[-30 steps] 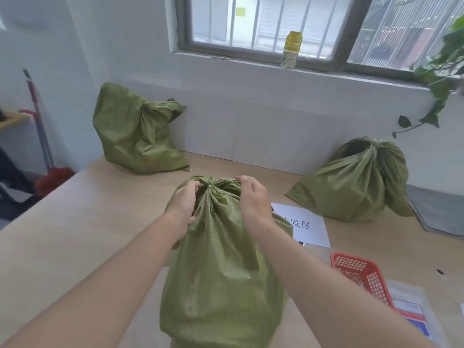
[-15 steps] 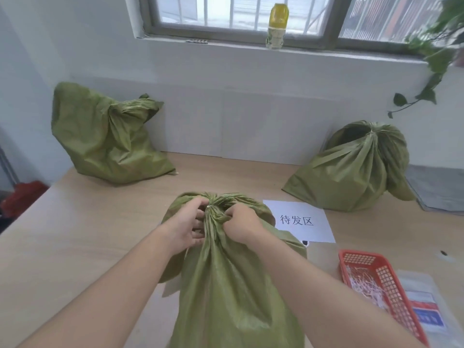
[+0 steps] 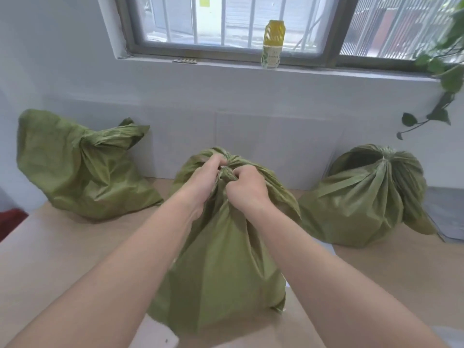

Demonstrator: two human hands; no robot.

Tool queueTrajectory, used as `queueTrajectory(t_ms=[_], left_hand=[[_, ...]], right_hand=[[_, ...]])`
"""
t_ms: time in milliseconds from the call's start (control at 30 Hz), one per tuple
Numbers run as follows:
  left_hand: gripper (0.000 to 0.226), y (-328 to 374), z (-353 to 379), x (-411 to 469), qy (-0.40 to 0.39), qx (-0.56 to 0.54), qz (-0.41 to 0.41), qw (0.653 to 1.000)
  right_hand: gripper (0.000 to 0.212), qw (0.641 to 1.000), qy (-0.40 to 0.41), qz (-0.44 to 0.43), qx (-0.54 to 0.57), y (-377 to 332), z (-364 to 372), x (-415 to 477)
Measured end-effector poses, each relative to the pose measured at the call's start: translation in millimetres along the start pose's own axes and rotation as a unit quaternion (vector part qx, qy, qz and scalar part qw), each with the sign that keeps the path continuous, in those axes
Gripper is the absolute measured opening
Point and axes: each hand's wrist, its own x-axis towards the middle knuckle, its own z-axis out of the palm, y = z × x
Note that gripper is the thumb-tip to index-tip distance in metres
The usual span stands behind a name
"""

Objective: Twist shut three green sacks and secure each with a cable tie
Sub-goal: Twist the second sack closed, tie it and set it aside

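Observation:
A green woven sack (image 3: 221, 272) stands upright on the wooden table (image 3: 62, 259) right in front of me. Its mouth is bunched into a gathered neck at the top. My left hand (image 3: 203, 179) grips that neck from the left, and my right hand (image 3: 244, 187) grips it from the right, fingers curled into the folds. A second green sack (image 3: 82, 167) leans against the wall at the left, its neck twisted. A third green sack (image 3: 369, 197) sits at the right, its neck gathered. No cable tie shows in view.
A yellow-green bottle (image 3: 273, 45) stands on the window sill behind the table. Plant leaves (image 3: 449, 79) hang down at the upper right. A grey mat (image 3: 447, 212) lies behind the right sack. Something red (image 3: 10, 218) shows past the table's left edge.
Both hands closed tighter around the middle sack's neck. The view tipped up and closer, so the paper sign and the red basket dropped out of sight.

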Motion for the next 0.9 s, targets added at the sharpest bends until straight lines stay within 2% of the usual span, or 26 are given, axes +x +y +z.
queueTrajectory(t_ms=[133, 267, 433, 500, 633, 700, 800, 900], left_hand=[[0.031, 48.4, 27.7, 67.5, -0.021, -0.025, 0.040, 0.999], [0.033, 73.5, 64.8, 140.1, -0.050, -0.037, 0.089, 0.994], [0.039, 33.0, 97.2, 213.8, -0.066, -0.026, 0.105, 0.992], [0.038, 6.3, 98.3, 228.0, -0.084, -0.011, 0.089, 0.992], [0.048, -32.0, 84.1, 234.8, -0.063, -0.003, 0.076, 0.995], [0.052, -37.2, 73.6, 230.7, -0.052, -0.017, 0.068, 0.996], [0.041, -31.9, 62.6, 216.7, -0.046, -0.027, 0.058, 0.997], [0.048, -15.6, 54.7, 194.2, -0.042, -0.024, 0.052, 0.997]], right_hand=[[0.018, 0.996, 0.079, -0.026, 0.038, -6.1, -32.2, 77.7], [0.020, 0.987, 0.154, -0.043, 0.013, 7.3, -62.6, 159.8], [0.013, 0.974, 0.224, 0.031, 0.000, 76.0, -64.9, 229.6], [0.019, 0.973, 0.221, 0.066, 0.020, 105.9, -52.8, 239.3], [0.032, 0.970, 0.216, 0.098, 0.054, 128.0, -34.8, 234.7], [0.043, 0.970, 0.204, 0.111, 0.073, 123.2, -29.4, 227.0], [0.055, 0.965, 0.217, 0.122, 0.084, 104.6, -28.9, 212.5], [0.058, 0.953, 0.237, 0.133, 0.133, 77.2, -38.0, 189.8]])
